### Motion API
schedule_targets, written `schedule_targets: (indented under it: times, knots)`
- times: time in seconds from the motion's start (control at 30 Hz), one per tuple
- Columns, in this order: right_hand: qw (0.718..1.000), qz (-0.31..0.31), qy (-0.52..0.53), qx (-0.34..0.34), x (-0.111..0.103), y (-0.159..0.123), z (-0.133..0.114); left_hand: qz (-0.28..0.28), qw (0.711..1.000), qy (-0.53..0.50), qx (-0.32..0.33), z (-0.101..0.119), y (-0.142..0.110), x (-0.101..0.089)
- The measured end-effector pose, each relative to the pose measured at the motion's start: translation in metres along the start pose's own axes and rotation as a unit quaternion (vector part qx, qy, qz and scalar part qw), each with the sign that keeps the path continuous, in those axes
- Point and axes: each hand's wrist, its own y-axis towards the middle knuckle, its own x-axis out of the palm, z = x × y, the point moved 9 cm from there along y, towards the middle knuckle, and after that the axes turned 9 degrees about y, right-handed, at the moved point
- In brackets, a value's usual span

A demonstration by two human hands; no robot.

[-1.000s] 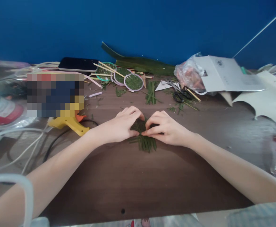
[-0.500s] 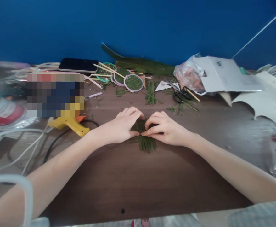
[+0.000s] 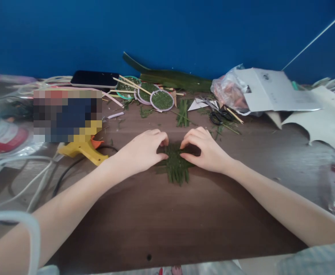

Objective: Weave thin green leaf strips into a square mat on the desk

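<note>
A small woven mat of green leaf strips [image 3: 177, 168] lies on the brown table [image 3: 173, 225], its loose strip ends pointing toward me. My left hand [image 3: 148, 151] is at the mat's left side, with thumb and index fingertip apart at its edge. On the opposite side, my right hand [image 3: 206, 151] curves inward, its thumb and fingertips also apart and touching or very near the strips. Neither hand visibly pinches a strip. Behind them lies a short bundle of cut green strips [image 3: 182, 113]. Parts of the mat's sides are hidden by my fingers.
A yellow glue gun [image 3: 84, 150] with cables lies left. Along the blue wall are a black phone [image 3: 95, 78], round green-filled discs [image 3: 162, 100], a long leaf [image 3: 178, 79], black-handled scissors [image 3: 220, 115], a plastic bag [image 3: 230, 89] and white card [image 3: 279, 89].
My hands have drawn apart from the mat's middle to its two sides. My right fingers have come off the strips they pinched, and more of the weave shows.
</note>
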Motion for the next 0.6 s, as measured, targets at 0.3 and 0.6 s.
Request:
schedule_targets:
  times: [0.3, 0.6]
  knots:
    - [1.0, -0.021, -0.005, 0.004, 0.0062, -0.0008, -0.0012, -0.025, 0.999, 0.015, -0.014, 0.0048, 0.0009, 0.0094]
    - [1.0, -0.025, 0.018, 0.007, 0.007, -0.0002, -0.0026, -0.033, 0.999, -0.009, -0.024, 0.0044, 0.0015, 0.0109]
